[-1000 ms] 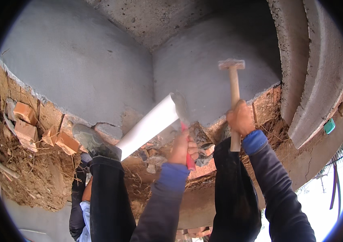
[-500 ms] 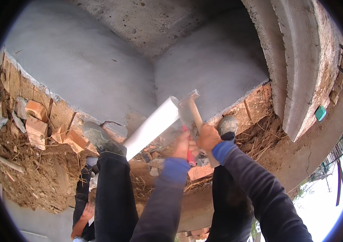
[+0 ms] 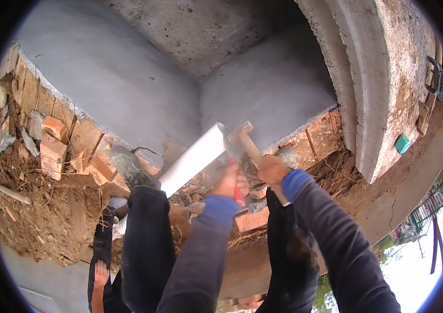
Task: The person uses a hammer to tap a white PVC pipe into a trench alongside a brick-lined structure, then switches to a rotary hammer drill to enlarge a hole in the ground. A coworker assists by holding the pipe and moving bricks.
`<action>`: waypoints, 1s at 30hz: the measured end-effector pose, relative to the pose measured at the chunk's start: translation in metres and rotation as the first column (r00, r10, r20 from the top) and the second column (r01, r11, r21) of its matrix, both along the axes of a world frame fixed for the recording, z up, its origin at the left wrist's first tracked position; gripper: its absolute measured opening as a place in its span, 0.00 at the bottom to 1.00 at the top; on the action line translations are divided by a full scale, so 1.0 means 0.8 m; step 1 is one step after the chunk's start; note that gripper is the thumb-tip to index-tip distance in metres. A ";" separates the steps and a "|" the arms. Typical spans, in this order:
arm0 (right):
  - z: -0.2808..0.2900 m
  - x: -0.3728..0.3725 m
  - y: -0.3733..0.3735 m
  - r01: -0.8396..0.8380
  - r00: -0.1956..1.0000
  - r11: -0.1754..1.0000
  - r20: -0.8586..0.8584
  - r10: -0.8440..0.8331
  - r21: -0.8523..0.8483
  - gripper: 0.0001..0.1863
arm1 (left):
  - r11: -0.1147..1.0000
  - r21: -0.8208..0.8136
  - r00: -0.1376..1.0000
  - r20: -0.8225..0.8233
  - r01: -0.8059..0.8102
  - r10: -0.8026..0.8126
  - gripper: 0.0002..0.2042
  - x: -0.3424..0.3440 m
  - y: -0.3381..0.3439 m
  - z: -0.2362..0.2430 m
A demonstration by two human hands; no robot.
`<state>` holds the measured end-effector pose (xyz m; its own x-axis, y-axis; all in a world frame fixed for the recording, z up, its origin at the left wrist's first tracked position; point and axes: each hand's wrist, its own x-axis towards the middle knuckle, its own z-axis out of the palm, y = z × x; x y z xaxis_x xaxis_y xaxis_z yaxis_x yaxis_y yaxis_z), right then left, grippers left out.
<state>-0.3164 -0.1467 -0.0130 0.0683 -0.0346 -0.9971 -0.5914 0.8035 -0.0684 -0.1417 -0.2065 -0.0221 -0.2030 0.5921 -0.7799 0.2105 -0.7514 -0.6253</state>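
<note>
White pipe [image 3: 193, 161], red-handled chisel [image 3: 238, 194]

I am reaching both arms forward, forearms in dark blue sleeves rising from the lower edge. My left grip [image 3: 231, 181] is curling shut, fingers wrapped tight. My right grip [image 3: 271, 169] is clenching just beside it, wrist bent slightly inward.

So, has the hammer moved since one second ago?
Yes. The hammer came down from high against the grey wall to the white pipe end, gripped by the right hand.
</note>
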 end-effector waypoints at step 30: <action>0.506 -0.366 0.147 -0.298 0.656 0.861 -0.744 -0.128 -0.411 0.20 | 0.708 -0.602 0.885 0.460 0.369 -0.071 0.13 0.134 0.154 0.693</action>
